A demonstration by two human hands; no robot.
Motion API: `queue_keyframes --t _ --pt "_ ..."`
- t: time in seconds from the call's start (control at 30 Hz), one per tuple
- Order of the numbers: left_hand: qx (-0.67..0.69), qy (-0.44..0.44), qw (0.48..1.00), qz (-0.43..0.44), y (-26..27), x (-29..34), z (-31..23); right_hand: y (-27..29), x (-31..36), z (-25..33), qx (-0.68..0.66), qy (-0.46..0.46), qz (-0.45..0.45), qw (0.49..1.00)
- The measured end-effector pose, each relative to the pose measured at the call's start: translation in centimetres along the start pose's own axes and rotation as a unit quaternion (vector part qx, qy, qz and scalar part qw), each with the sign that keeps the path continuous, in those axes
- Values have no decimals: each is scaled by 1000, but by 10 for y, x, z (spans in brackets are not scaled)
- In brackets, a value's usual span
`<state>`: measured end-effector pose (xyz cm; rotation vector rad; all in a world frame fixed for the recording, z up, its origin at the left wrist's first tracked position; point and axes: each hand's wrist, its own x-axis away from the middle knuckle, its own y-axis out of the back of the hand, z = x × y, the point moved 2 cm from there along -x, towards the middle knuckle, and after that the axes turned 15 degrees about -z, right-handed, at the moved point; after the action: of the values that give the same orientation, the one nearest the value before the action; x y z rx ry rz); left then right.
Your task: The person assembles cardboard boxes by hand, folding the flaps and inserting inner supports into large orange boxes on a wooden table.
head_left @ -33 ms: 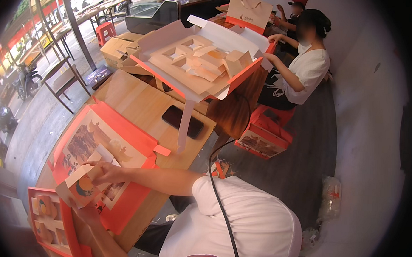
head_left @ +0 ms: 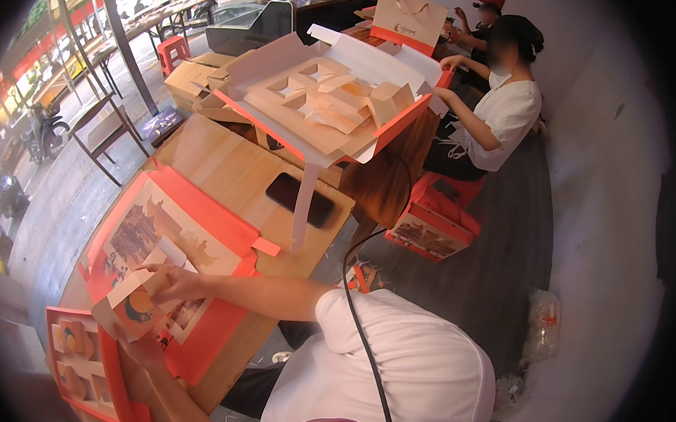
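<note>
In the head view, the right hand [head_left: 175, 285] pinches the folded small paperboard carton [head_left: 139, 306] by its far edge, the thumb and fingers pressed together on the wall. The left hand [head_left: 137, 347] is at the near edge of this carton; its fingers are partly hidden, so one cannot tell how firmly they close. The carton is held tilted above the near part of the red printed box [head_left: 224, 225]. The step in hand seems to be the shaping of the carton; the next move probably calls for squaring its walls without creasing them.

The carton is thin, matte and beige, with a dark and orange round print. The red box has smooth, stiff flaps and lies on the wood-grained table [head_left: 235, 157]. At the near left, the red tray box [head_left: 111, 367] has a compartmented paperboard insert. Farther right lies the glossy black phone [head_left: 299, 199]; beyond is the large white-lined box [head_left: 258, 60].
</note>
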<state>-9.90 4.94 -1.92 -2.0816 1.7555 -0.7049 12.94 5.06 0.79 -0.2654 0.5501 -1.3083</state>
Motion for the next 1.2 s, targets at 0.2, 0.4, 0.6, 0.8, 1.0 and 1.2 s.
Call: queue_keyframes --t 0.2,0.4,0.6,0.8,1.0,1.2 --pt "139 50 985 86 18 -11 1 6 -1 -7 -24 -23 -29 999" --pt "180 55 962 198 9 1 -4 7 -3 -10 -27 -21 -43 998" --pt "134 -19 974 180 -10 11 -7 5 -2 -6 -29 -13 -41 999" --pt "-92 -218 965 112 1 10 14 6 1 -10 37 -26 -39 998" --pt "-74 -199 977 -37 -34 28 6 -5 9 13 40 -43 -13 998" --pt "-43 -178 982 39 -10 9 7 -3 15 15 96 -81 28 992"
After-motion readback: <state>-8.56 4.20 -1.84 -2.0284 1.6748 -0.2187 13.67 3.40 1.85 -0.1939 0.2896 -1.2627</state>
